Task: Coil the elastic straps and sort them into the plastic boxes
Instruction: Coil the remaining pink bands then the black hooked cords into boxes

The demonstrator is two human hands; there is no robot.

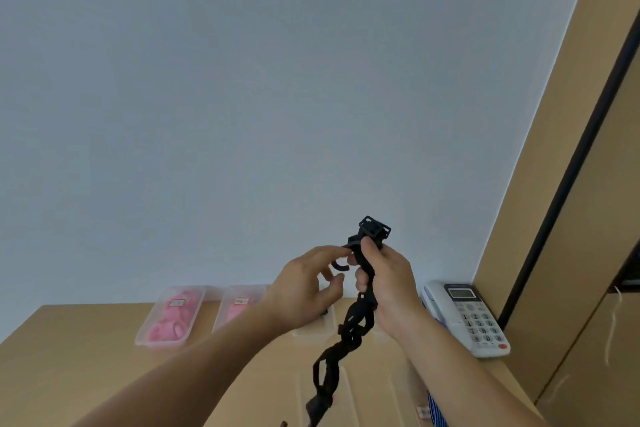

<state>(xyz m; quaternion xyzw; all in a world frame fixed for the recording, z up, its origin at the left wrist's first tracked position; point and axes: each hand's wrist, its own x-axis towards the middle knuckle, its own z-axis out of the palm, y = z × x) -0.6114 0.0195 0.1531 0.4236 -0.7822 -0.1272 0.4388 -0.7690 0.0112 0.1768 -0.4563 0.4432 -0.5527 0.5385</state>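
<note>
Head view: a black strap (349, 333) is hanging over the table (69, 350).
The right hand (384, 282) is grasping its upper part in a tight grip; the left hand (304, 288) is curling against the top, and I cannot tell its grip.

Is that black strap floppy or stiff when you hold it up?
The black strap is probably floppy: below the right hand it hangs in loose twists. Likely light: one hand holds it up. Its top buckle looks hard.
</note>
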